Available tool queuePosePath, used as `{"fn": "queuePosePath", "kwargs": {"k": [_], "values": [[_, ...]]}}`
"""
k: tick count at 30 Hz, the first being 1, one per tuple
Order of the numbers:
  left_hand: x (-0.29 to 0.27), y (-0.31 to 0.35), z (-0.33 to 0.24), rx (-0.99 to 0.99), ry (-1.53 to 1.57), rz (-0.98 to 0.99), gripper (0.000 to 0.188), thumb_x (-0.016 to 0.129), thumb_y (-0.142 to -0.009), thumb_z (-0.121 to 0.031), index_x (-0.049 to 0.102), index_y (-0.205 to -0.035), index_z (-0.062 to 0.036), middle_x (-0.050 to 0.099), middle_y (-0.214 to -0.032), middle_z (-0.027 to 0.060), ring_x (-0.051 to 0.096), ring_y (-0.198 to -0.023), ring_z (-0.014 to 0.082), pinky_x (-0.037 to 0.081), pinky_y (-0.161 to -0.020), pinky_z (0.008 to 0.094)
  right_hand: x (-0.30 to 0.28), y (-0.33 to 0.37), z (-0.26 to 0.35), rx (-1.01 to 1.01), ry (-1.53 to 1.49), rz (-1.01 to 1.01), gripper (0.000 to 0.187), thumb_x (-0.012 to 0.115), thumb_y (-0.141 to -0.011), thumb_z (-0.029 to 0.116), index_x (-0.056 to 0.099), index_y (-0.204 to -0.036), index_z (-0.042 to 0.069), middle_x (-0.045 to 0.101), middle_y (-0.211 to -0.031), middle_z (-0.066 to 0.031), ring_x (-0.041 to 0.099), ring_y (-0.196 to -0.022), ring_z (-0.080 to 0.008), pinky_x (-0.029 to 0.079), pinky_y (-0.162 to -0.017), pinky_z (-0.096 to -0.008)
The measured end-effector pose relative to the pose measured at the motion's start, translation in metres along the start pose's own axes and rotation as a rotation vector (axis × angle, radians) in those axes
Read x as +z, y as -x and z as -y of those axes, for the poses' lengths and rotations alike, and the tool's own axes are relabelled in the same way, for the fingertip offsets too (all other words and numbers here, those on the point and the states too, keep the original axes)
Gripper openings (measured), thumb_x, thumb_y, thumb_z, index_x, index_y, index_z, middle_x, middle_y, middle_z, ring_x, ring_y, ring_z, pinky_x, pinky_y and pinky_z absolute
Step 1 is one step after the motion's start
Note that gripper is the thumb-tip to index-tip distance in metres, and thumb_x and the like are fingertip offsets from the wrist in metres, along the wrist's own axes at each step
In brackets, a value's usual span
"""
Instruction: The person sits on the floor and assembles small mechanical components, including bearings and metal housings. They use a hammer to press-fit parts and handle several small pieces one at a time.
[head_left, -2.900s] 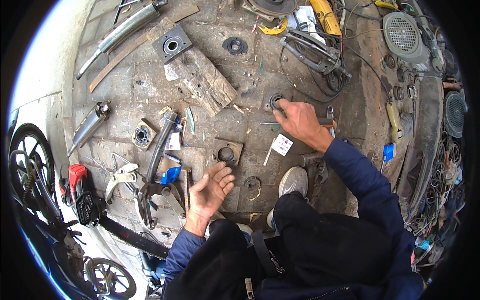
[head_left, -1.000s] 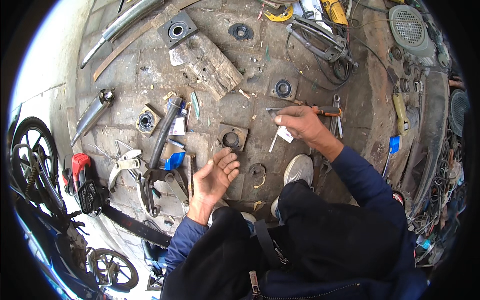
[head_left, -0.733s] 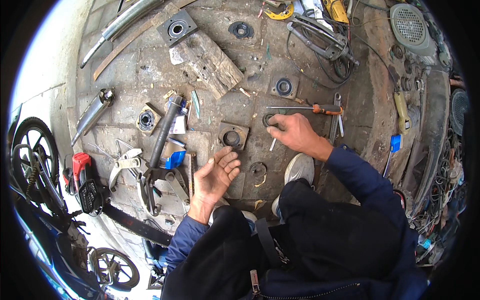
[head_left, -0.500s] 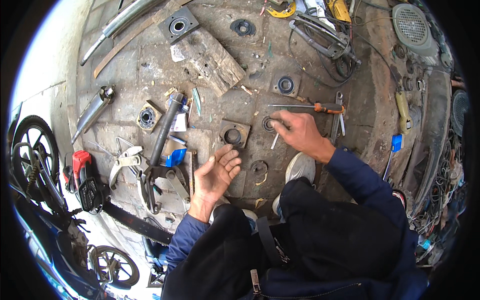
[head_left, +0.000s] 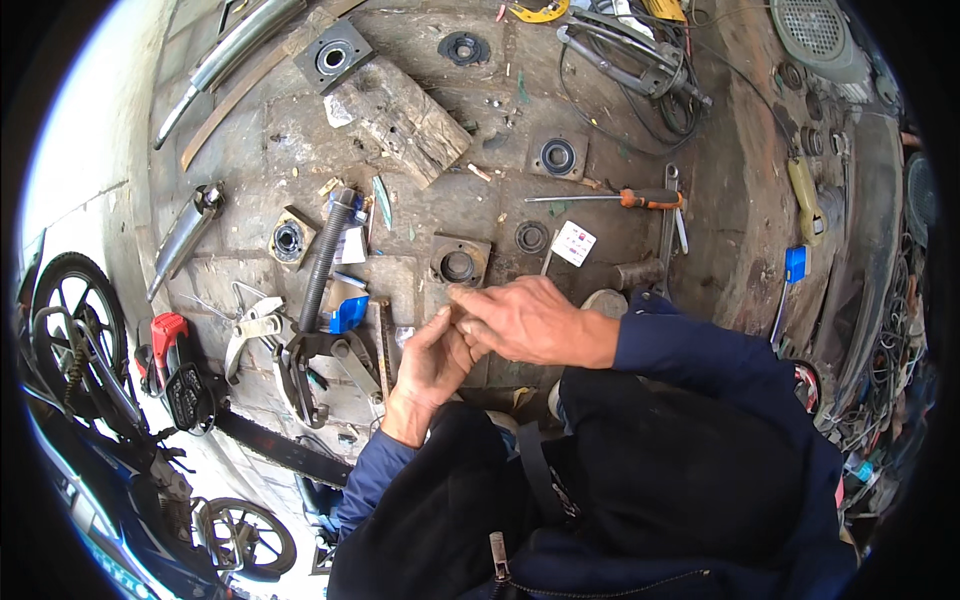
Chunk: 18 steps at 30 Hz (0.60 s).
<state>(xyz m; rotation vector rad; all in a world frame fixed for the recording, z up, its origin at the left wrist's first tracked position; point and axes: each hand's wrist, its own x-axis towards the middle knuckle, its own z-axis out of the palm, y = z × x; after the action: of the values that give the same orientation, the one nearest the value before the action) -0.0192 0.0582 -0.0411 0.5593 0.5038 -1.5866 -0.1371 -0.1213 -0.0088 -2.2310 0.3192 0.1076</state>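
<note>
My left hand is cupped palm up above the floor, its fingers curled and partly covered. My right hand reaches across, fingertips pressed together against the left fingers. Whatever sits between them, if anything, is hidden. Just beyond both hands lies a square metal plate with a round bore. To its right rest a loose ball bearing and a small white card with printing. A screwdriver with an orange and black handle lies farther right, by a spanner.
On the left are a threaded rod, a puller, a bearing block and a red chainsaw. Farther off lie a wooden board, bearing housings and a cabled tool. A motorbike wheel stands far left.
My right hand has moved left from the loose bearing to meet my left hand, whose fingers have curled in. The bearing and the white card now show uncovered.
</note>
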Motion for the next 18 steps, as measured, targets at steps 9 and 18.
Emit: {"fn": "queuePosePath", "kwargs": {"k": [9,18], "values": [[0.085,0.059,-0.01,0.528,-1.192,-0.26,0.035,0.062,-0.11,-0.011,0.061,-0.14,0.0065,0.065,-0.139,0.0184,0.068,-0.121,0.0256,0.051,-0.11,0.0397,0.016,0.008,-0.01,0.228,-0.494,0.007,0.031,0.065,-0.104,0.034,0.074,-0.117,0.007,0.074,-0.093,-0.0319,0.076,-0.09,-0.048,0.059,-0.075,-0.0583],[0.074,0.015,-0.022,0.85,-2.039,-0.092,0.061,0.073,-0.101,-0.03,0.059,-0.152,0.0002,0.066,-0.138,0.024,0.063,-0.123,0.0424,0.049,-0.107,0.0492,0.023,-0.011,0.031,0.788,-1.83,0.094,0.023,0.057,-0.106,0.027,0.067,-0.107,0.006,0.064,-0.091,-0.005,0.058,-0.075,-0.0145,0.045,-0.064,-0.0317]]}}
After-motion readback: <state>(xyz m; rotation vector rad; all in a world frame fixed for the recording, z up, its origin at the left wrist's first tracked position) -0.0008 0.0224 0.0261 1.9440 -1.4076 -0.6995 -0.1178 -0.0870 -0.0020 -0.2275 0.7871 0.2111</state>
